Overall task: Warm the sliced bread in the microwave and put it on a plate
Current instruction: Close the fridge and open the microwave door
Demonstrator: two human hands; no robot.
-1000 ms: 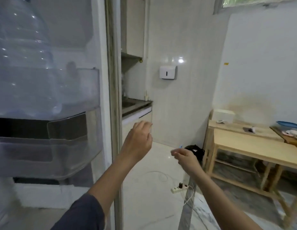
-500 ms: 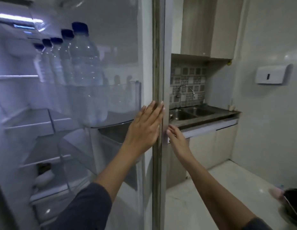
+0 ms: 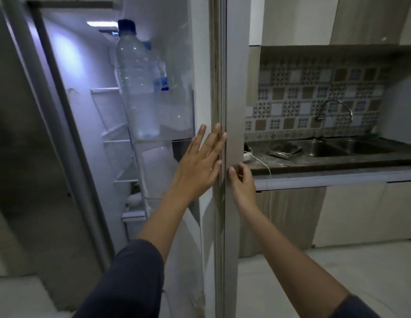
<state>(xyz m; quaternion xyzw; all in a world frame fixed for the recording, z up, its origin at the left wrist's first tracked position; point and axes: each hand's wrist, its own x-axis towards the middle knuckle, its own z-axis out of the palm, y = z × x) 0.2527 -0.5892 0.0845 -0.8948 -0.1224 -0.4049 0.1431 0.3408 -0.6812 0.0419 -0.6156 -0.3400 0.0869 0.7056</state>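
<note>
From the head camera, I stand at the open fridge door [image 3: 206, 65], seen nearly edge-on in front of me. My left hand [image 3: 198, 161] lies flat and open, fingers spread, against the door's inner face just below the door shelf [image 3: 163, 125]; it grips nothing. My right hand [image 3: 242, 182] is on the other side of the door's edge, fingers loosely curled around that edge, thumb pointing up, holding only the door itself. The door's long edge runs upright between my two hands.

The sliced bread is nowhere in view, and neither microwave nor plate shows. If the bread is in the fridge, it would lie to my left, in the lit cavity [image 3: 69, 72], so my left hand is nearer. Only wire shelves [image 3: 115, 136] and something pale low down are visible there; I cannot tell what it is.

A tall water bottle [image 3: 135, 76] with a blue cap stands in the door shelf, smaller bottles beside it. To my right, the table [image 3: 337, 161] carries a sink [image 3: 326, 149], a faucet [image 3: 335, 109] and a flat metal thing I cannot identify.
</note>
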